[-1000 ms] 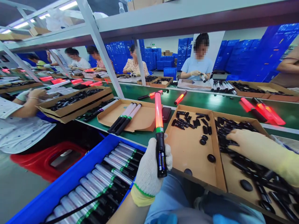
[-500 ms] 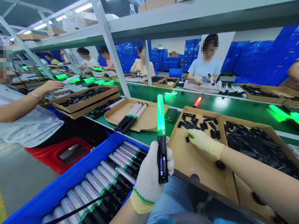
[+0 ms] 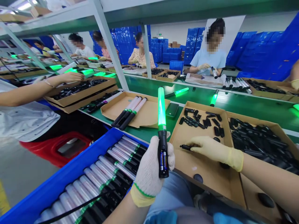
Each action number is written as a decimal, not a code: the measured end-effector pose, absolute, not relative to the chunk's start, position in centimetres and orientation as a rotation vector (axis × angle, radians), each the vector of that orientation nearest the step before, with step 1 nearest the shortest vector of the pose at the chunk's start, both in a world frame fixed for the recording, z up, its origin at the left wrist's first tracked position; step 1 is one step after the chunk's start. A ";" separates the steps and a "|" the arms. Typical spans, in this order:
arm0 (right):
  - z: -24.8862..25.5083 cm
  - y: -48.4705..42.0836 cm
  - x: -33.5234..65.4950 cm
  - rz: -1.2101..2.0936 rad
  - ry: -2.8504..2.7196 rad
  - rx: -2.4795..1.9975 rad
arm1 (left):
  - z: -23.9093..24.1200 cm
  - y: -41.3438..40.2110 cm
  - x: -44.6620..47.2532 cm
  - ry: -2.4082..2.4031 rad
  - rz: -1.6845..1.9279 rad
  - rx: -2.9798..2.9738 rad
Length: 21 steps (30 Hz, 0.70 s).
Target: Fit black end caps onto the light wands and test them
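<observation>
My left hand (image 3: 149, 172), in a white knit glove over a yellow one, is closed around the black handle of a light stick (image 3: 161, 107). The stick stands upright, its tube glowing green. Its battery compartment is uncovered and shows blue batteries (image 3: 163, 160). My right hand (image 3: 207, 147), in a pale yellow glove, pinches a small black battery cover (image 3: 185, 147) over the shallow cardboard tray (image 3: 187, 165). More black covers (image 3: 193, 121) lie loose at the tray's far end. The right fingertips are partly hidden behind the hand.
A blue bin (image 3: 58, 179) at left holds rows of unlit sticks. Three sticks (image 3: 130, 112) rest on a cardboard sheet (image 3: 149, 119). A box of black parts (image 3: 263, 143) stands at right. Lit sticks (image 3: 181, 91) lie on the green conveyor (image 3: 201, 99). Co-workers sit across, and one reaches in at left.
My right hand has come nearer and away from the loose parts, now with a black cover showing in its fingers. On the belt, a stick that glowed red now glows green.
</observation>
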State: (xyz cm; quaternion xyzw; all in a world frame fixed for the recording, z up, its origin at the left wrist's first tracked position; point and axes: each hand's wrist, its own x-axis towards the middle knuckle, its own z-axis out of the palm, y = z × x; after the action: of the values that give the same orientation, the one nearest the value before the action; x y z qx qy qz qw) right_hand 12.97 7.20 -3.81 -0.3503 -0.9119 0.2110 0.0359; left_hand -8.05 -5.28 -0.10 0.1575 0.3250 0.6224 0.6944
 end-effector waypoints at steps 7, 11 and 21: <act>-3.4 11.3 12.3 0.251 -2.740 -1.354 | -0.1 -4.9 -8.3 0.721 1.397 0.356; -4.2 14.5 11.2 0.069 -2.683 -1.461 | 0.2 -5.0 -8.1 0.757 1.403 0.364; -4.9 9.7 13.5 0.512 -2.708 -1.444 | 0.0 -4.9 -8.6 0.759 1.406 0.370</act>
State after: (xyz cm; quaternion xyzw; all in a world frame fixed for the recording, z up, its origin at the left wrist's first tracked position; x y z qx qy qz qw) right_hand 13.46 9.71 -4.87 -0.4641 -0.8702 0.1646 0.0149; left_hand -8.60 -4.87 0.00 0.1651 0.3383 0.6269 0.6821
